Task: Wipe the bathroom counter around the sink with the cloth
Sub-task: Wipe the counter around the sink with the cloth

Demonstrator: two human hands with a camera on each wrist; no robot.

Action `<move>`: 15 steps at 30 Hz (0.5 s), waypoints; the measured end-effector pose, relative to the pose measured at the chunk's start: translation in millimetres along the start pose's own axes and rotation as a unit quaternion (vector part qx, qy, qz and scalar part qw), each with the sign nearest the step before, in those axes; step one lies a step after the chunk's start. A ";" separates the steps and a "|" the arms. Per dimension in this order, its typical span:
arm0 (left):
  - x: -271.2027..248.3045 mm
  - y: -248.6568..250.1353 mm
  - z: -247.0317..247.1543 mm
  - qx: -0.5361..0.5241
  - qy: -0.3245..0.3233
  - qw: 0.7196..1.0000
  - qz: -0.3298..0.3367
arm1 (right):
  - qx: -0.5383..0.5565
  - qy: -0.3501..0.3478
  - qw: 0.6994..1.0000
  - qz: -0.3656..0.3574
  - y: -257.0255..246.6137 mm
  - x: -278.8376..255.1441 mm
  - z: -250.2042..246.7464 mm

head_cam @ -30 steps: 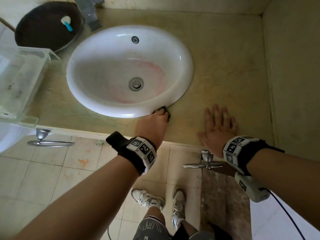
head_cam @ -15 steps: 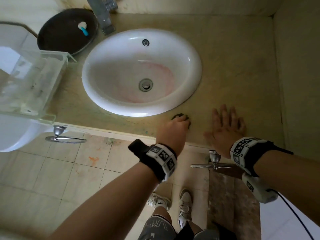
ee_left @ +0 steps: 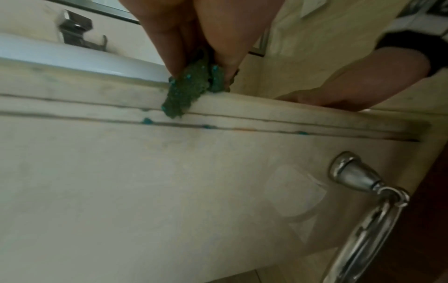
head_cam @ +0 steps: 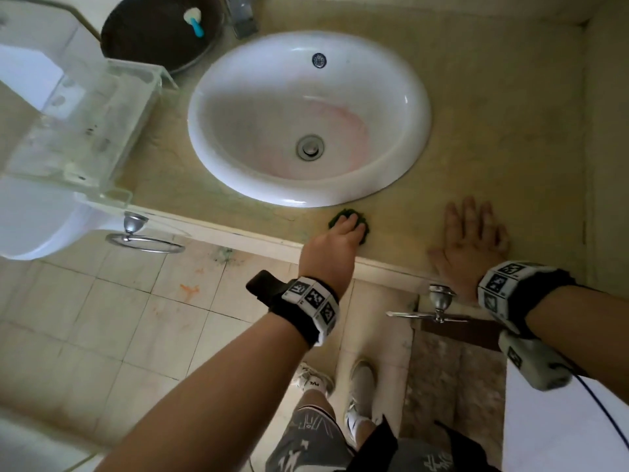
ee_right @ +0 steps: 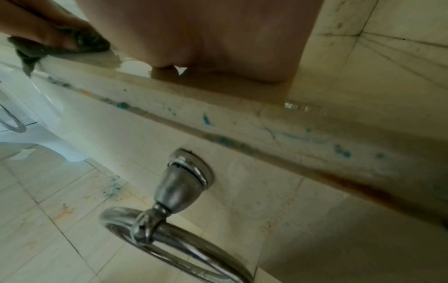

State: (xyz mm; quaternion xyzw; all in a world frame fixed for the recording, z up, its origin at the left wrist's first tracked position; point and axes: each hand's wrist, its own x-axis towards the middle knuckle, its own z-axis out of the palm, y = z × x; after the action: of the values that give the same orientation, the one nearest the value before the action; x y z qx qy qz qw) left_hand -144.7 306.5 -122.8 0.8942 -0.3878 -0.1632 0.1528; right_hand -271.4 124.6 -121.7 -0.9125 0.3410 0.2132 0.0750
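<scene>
A small dark green cloth (head_cam: 345,213) lies on the beige counter (head_cam: 493,131), just in front of the white oval sink (head_cam: 238,178). My left hand (head_cam: 350,226) covers the cloth and presses it down. In the left wrist view my fingers (ee_left: 169,47) grip the bunched cloth (ee_left: 186,92), whose tail hangs over the counter's front lip. My right hand (head_cam: 473,229) lies flat on the counter to the right, fingers spread, holding nothing. The right wrist view shows my palm (ee_right: 206,38) on the edge and the cloth (ee_right: 29,51) at far left.
A clear plastic organiser (head_cam: 85,124) stands left of the sink, with a dark round dish (head_cam: 153,28) and the tap (head_cam: 241,15) behind. A wall (head_cam: 606,131) closes the counter's right end. Two chrome towel rings (head_cam: 146,240) (head_cam: 439,308) hang below the front edge.
My left hand slid the cloth off the sink's rim toward the counter's front edge, first to the right, then back to the left. My right hand stayed flat in place.
</scene>
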 end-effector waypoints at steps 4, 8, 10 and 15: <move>-3.2 -17.7 -12.4 0.010 0.007 1.000 -0.022 | 0.007 0.051 0.998 -0.028 -18.9 -9.8 -4.5; 3.6 -2.2 -21.8 0.050 -0.006 0.999 0.001 | 0.059 0.055 0.995 -0.057 -78.6 -3.3 -5.1; 7.9 6.7 -23.0 0.048 -0.001 0.999 0.024 | 0.078 0.056 0.995 -0.023 -103.9 1.7 0.5; 15.1 2.7 -20.1 0.046 -0.019 0.998 0.043 | 0.051 0.031 0.998 0.003 -113.5 7.3 4.0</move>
State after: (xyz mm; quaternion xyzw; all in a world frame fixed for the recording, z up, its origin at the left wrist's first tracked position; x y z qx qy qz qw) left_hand -128.4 296.5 -106.2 0.8795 -0.4361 -0.1549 0.1112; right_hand -193.5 207.3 -129.6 -0.9127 0.3564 0.1670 0.1101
